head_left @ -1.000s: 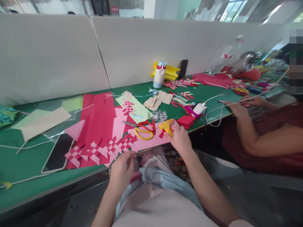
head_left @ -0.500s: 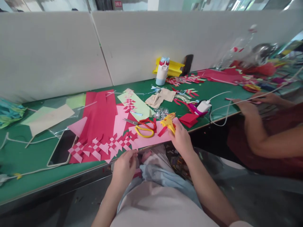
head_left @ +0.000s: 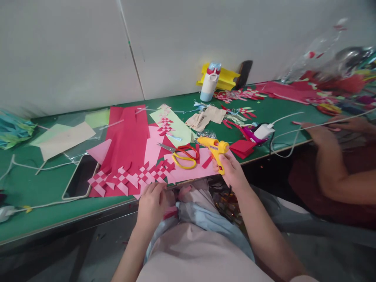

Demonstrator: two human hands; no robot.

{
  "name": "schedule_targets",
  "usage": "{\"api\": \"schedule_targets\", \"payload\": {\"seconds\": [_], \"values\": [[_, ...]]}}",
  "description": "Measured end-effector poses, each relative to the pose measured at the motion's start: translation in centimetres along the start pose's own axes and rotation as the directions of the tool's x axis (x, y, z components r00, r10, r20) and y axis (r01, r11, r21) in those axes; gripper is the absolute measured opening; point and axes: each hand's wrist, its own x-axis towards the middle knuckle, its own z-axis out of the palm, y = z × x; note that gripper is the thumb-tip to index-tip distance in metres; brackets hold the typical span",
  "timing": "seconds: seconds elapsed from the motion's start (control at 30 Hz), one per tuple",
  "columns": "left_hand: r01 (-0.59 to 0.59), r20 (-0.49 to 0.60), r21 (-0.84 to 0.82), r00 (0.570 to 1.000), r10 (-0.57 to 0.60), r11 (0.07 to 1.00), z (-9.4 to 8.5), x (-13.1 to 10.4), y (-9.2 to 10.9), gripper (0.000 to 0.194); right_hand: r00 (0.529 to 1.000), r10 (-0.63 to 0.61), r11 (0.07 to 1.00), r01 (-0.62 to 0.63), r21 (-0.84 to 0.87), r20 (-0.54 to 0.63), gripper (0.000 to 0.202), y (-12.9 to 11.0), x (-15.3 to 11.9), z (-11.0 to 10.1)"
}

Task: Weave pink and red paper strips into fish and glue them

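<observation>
My right hand point(head_left: 232, 170) grips a yellow glue gun point(head_left: 216, 149) by its handle, with the nozzle pointing left over the pink sheet point(head_left: 194, 172). At the table's front edge, my left hand point(head_left: 152, 199) has its fingers curled together beside the woven pink and red paper pieces point(head_left: 145, 173); whether it holds something is hidden. Scissors point(head_left: 184, 155) with red and yellow handles lie between the hands. Large red paper sheets point(head_left: 129, 133) are under and behind the woven pieces.
A phone point(head_left: 80, 178) lies at left near a white cable. Behind stands a white bottle point(head_left: 210, 83). A white plug point(head_left: 263, 132) and red paper squares point(head_left: 242, 148) are at right. Another person's hands point(head_left: 319, 131) work at the far right.
The glue gun has turned in my right hand and is now side-on, its nozzle to the left. The view has tilted down. My left hand stays near the table edge.
</observation>
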Motion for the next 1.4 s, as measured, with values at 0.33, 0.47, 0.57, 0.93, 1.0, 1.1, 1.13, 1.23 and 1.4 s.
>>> {"api": "schedule_targets", "payload": {"seconds": [0.33, 0.47, 0.57, 0.93, 1.0, 1.1, 1.13, 1.23, 1.4], "values": [[-0.025, -0.075, 0.055, 0.997, 0.03, 0.998, -0.1, 1.1, -0.9, 0.025, 0.886, 0.274, 0.933, -0.339, 0.118, 0.374, 0.05, -0.5, -0.7, 1.5], [0.006, -0.083, 0.115, 0.997, 0.003, 0.993, -0.5, 2.5, -1.8, 0.023, 0.889, 0.292, 0.931, -0.349, 0.107, 0.354, 0.051, -0.3, -0.4, 1.0], [0.027, -0.064, 0.16, 0.998, -0.017, 0.987, -0.6, 3.7, -2.7, 0.023, 0.927, 0.256, 0.925, -0.317, 0.209, 0.274, 0.05, -0.6, 0.1, 0.0], [0.021, 0.013, 0.226, 1.0, -0.025, 0.974, 0.5, 6.3, -4.3, 0.028, 0.904, 0.311, 0.903, -0.377, 0.206, 0.293, 0.05, -1.1, 0.1, -0.7], [0.039, 0.024, 0.215, 0.999, -0.046, 0.976, 0.4, 6.5, -4.3, 0.026, 0.891, 0.334, 0.888, -0.407, 0.214, 0.309, 0.049, -0.9, -0.1, -0.5], [0.056, 0.035, 0.2, 0.997, -0.065, 0.978, 0.2, 6.6, -4.3, 0.024, 0.866, 0.361, 0.862, -0.451, 0.231, 0.345, 0.048, -0.3, -0.4, -0.2], [0.059, 0.034, 0.198, 0.997, -0.067, 0.978, 0.1, 6.7, -4.3, 0.024, 0.858, 0.369, 0.856, -0.463, 0.229, 0.358, 0.048, -0.1, -0.6, -0.1], [0.05, 0.037, 0.194, 0.998, -0.059, 0.98, 0.1, 6.8, -4.2, 0.022, 0.839, 0.399, 0.847, -0.492, 0.201, 0.37, 0.048, 0.5, -1.0, 0.5], [0.03, 0.052, 0.199, 0.998, -0.041, 0.98, 0.0, 7.1, -3.8, 0.029, 0.843, 0.411, 0.871, -0.475, 0.122, 0.349, 0.047, 0.9, -1.7, 2.1]]}}
